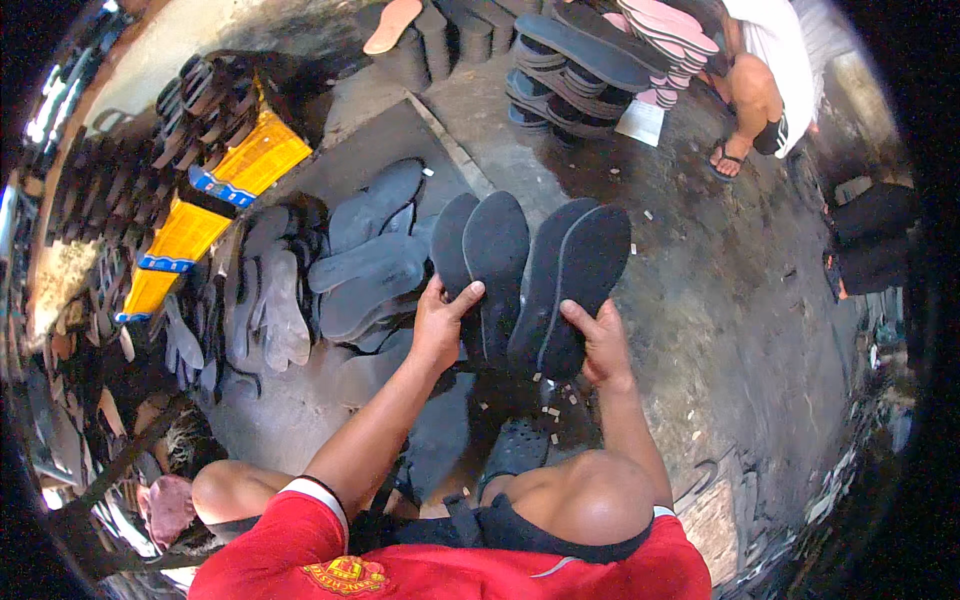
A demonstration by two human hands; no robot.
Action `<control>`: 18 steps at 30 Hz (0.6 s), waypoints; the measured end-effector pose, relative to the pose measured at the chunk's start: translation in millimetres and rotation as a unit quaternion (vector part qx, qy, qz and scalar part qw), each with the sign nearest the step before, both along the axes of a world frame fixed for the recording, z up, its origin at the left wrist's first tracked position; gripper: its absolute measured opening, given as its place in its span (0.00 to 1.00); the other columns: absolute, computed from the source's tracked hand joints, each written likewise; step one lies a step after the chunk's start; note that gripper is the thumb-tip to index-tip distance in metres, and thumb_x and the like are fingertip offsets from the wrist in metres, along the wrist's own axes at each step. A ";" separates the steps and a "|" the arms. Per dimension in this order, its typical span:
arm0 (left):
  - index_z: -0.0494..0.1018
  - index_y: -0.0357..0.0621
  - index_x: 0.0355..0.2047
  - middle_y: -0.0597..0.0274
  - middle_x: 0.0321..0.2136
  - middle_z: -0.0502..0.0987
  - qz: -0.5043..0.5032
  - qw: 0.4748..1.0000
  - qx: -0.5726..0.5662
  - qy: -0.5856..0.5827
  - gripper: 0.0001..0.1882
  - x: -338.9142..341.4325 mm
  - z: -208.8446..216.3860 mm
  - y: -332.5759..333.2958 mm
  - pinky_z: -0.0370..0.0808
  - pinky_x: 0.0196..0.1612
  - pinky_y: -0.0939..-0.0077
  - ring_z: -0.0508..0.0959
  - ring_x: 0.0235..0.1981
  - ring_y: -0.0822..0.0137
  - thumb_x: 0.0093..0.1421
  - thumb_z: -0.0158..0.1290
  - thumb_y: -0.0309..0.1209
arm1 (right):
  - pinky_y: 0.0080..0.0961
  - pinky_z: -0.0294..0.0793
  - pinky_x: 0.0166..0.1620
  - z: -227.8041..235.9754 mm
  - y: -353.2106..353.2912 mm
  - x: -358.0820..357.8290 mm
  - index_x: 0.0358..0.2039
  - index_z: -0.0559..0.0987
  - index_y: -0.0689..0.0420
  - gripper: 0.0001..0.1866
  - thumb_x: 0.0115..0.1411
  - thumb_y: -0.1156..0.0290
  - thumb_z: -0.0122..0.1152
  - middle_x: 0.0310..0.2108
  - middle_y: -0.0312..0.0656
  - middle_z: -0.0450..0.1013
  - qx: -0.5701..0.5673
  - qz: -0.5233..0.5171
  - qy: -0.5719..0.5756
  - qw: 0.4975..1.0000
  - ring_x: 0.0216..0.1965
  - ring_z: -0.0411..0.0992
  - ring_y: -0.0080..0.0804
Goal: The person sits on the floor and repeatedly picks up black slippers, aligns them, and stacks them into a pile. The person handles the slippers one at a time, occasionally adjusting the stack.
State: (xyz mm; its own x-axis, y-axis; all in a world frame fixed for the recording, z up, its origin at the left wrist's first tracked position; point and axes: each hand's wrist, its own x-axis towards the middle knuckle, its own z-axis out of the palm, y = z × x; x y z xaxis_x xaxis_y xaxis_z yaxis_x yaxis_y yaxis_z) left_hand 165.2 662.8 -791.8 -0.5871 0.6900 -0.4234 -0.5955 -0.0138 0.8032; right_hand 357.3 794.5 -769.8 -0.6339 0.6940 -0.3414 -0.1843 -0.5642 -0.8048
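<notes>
Black soles, long axes pointing away

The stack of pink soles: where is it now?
In the head view, the pink stack stands at the top, right of centre, between the dark sole stack and the other person's leg, with a white sheet below.

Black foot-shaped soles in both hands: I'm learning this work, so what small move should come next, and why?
Probably draw the black foot-shaped soles together: the left hand grips those on one side, the right hand those on the other, and their upper ends fan apart.
</notes>
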 end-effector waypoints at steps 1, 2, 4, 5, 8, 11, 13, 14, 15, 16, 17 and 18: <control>0.69 0.39 0.57 0.57 0.51 0.79 0.001 1.000 0.002 -0.009 0.26 -0.2 1.8 -1.6 0.76 0.55 0.66 0.79 0.50 0.64 0.61 0.66 0.28 | 0.37 0.78 0.55 0.4 3.4 5.1 0.63 0.67 0.62 0.29 0.63 0.73 0.67 0.54 0.45 0.76 0.003 0.033 -0.020 0.999 0.52 0.77 0.38; 0.68 0.40 0.59 0.56 0.52 0.78 -0.011 1.000 0.003 0.014 0.27 -0.6 -0.5 -3.9 0.76 0.56 0.64 0.79 0.51 0.63 0.62 0.64 0.29 | 0.37 0.77 0.57 1.1 5.1 7.7 0.63 0.66 0.62 0.30 0.64 0.72 0.66 0.56 0.45 0.75 0.007 0.066 -0.039 0.997 0.54 0.76 0.38; 0.65 0.41 0.62 0.54 0.55 0.77 -0.040 0.998 0.006 0.050 0.27 4.6 -8.5 -4.2 0.75 0.57 0.61 0.79 0.53 0.59 0.65 0.61 0.29 | 0.36 0.74 0.59 -4.6 -2.8 -1.0 0.63 0.66 0.63 0.30 0.65 0.70 0.66 0.57 0.45 0.74 0.010 0.114 -0.075 0.991 0.56 0.74 0.37; 0.65 0.42 0.63 0.55 0.56 0.76 -0.044 0.999 -0.010 0.028 0.27 10.0 -9.1 -6.4 0.74 0.58 0.61 0.77 0.54 0.60 0.67 0.59 0.31 | 0.36 0.73 0.60 -8.1 -8.9 -6.8 0.63 0.66 0.63 0.29 0.65 0.69 0.66 0.58 0.45 0.73 0.009 0.138 -0.095 0.986 0.58 0.73 0.37; 0.63 0.44 0.65 0.58 0.58 0.74 -0.037 0.999 -0.026 -0.010 0.25 24.6 9.1 -2.5 0.72 0.60 0.64 0.75 0.57 0.62 0.71 0.53 0.35 | 0.33 0.76 0.56 -15.3 -14.4 -7.3 0.59 0.69 0.60 0.26 0.63 0.68 0.68 0.53 0.42 0.76 0.025 0.155 -0.049 0.986 0.51 0.76 0.34; 0.60 0.48 0.67 0.61 0.60 0.70 -0.003 1.000 -0.018 0.016 0.24 9.0 -2.7 -9.6 0.70 0.60 0.66 0.72 0.58 0.65 0.74 0.48 0.38 | 0.34 0.77 0.54 -13.6 -1.5 5.1 0.58 0.70 0.61 0.25 0.63 0.69 0.67 0.52 0.42 0.77 0.023 0.129 -0.074 0.989 0.49 0.77 0.35; 0.60 0.48 0.68 0.61 0.61 0.71 0.005 1.000 -0.012 -0.015 0.26 13.3 -1.6 -1.3 0.69 0.61 0.64 0.72 0.59 0.62 0.73 0.48 0.37 | 0.35 0.78 0.53 2.6 1.1 10.5 0.58 0.70 0.61 0.26 0.62 0.68 0.68 0.51 0.42 0.77 -0.013 0.111 -0.045 0.993 0.48 0.77 0.36; 0.60 0.47 0.69 0.61 0.62 0.71 0.006 1.000 -0.010 -0.029 0.27 16.6 -0.6 3.4 0.69 0.62 0.64 0.73 0.59 0.61 0.73 0.49 0.37 | 0.35 0.77 0.54 -0.3 5.4 12.9 0.58 0.70 0.61 0.27 0.62 0.67 0.68 0.51 0.43 0.77 -0.026 0.131 -0.031 0.991 0.49 0.77 0.37; 0.60 0.48 0.69 0.60 0.62 0.70 0.008 0.999 -0.020 -0.038 0.27 25.9 -7.7 9.7 0.68 0.63 0.64 0.72 0.60 0.61 0.72 0.49 0.37 | 0.37 0.76 0.55 -10.8 5.3 11.9 0.60 0.69 0.60 0.28 0.62 0.66 0.68 0.53 0.44 0.76 0.012 0.162 -0.083 0.983 0.51 0.76 0.38; 0.60 0.48 0.69 0.60 0.63 0.70 0.008 0.998 -0.032 -0.049 0.28 35.0 -20.5 13.3 0.67 0.63 0.65 0.72 0.61 0.60 0.71 0.49 0.36 | 0.38 0.75 0.56 -19.9 -2.8 3.3 0.62 0.68 0.60 0.30 0.63 0.65 0.68 0.54 0.45 0.75 0.047 0.192 -0.139 0.970 0.53 0.75 0.40; 0.60 0.48 0.70 0.59 0.63 0.70 0.008 0.997 -0.046 -0.061 0.29 43.9 -31.1 15.3 0.67 0.64 0.65 0.71 0.61 0.60 0.70 0.49 0.36 | 0.40 0.72 0.59 -13.5 -20.6 -9.4 0.64 0.65 0.60 0.34 0.62 0.62 0.68 0.59 0.50 0.72 0.103 0.148 -0.081 0.980 0.57 0.73 0.44; 0.62 0.44 0.68 0.55 0.63 0.67 -0.017 0.998 -0.008 -0.057 0.28 45.4 -35.5 19.0 0.66 0.63 0.67 0.68 0.61 0.62 0.68 0.49 0.35 | 0.40 0.70 0.61 -14.3 -14.4 1.2 0.65 0.64 0.61 0.37 0.61 0.61 0.70 0.60 0.51 0.71 0.171 0.133 -0.164 0.962 0.59 0.71 0.45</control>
State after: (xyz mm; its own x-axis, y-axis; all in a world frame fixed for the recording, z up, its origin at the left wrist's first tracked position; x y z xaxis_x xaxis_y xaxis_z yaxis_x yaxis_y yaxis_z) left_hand 210.7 681.7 -827.3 -0.5102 0.7019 -0.4970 -0.6829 0.0207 0.7302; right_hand 358.5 780.1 -784.1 -0.7015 0.6297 -0.3339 0.2259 -0.2479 -0.9421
